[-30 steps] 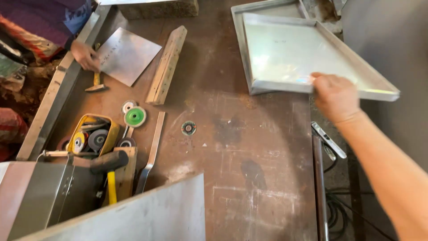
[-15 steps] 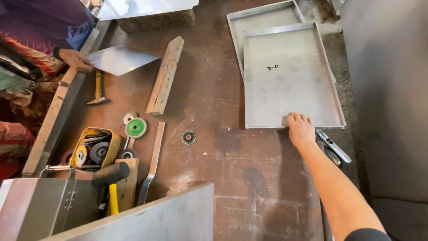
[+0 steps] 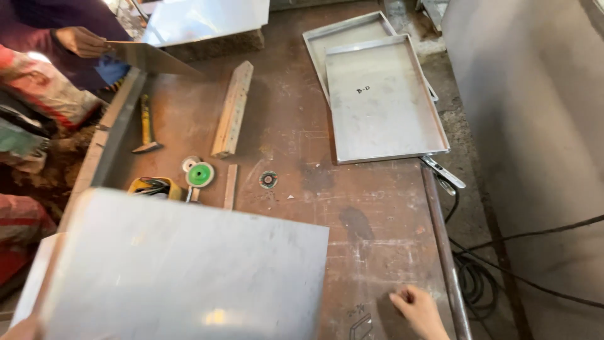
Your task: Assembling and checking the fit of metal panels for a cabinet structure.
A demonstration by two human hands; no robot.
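**Sheet metal lifted at the near left, a hand resting at the near edge**

The big flat grey metal sheet (image 3: 182, 271) fills the near left of the view, tilted up over the rusty brown steel worktop (image 3: 296, 132) so that its right corner hangs above the bare surface. The person's left hand (image 3: 19, 328) shows only as a sliver at the sheet's near left corner; it seems to bear the sheet from there, but I cannot tell how the fingers are set. The right hand (image 3: 420, 310) lies on the worktop at the near right, just beside the rounded edge rail, fingers loosely curled and holding nothing, as if steadying the body while the other side takes the load.

Far right, two shallow rimmed metal trays (image 3: 384, 101) are stacked, the upper one shifted nearer, out of the sheet's way. A silver locking clamp (image 3: 443, 172) pokes out from under their near right corner at the worktop's edge. In the middle lie a long wooden block (image 3: 233, 108), a small dark grinding disc (image 3: 268, 179), a green flap disc (image 3: 200, 174) and, partly covered by the sheet, a yellow power tool (image 3: 151, 186). A hammer with a yellow handle (image 3: 146, 124) rests along the left edge.

At the far left another person's hand (image 3: 80, 41) grips a thinner sheet of metal (image 3: 151, 60), held level above the worktop's corner. Black cables (image 3: 478, 277) coil on the floor to the right.
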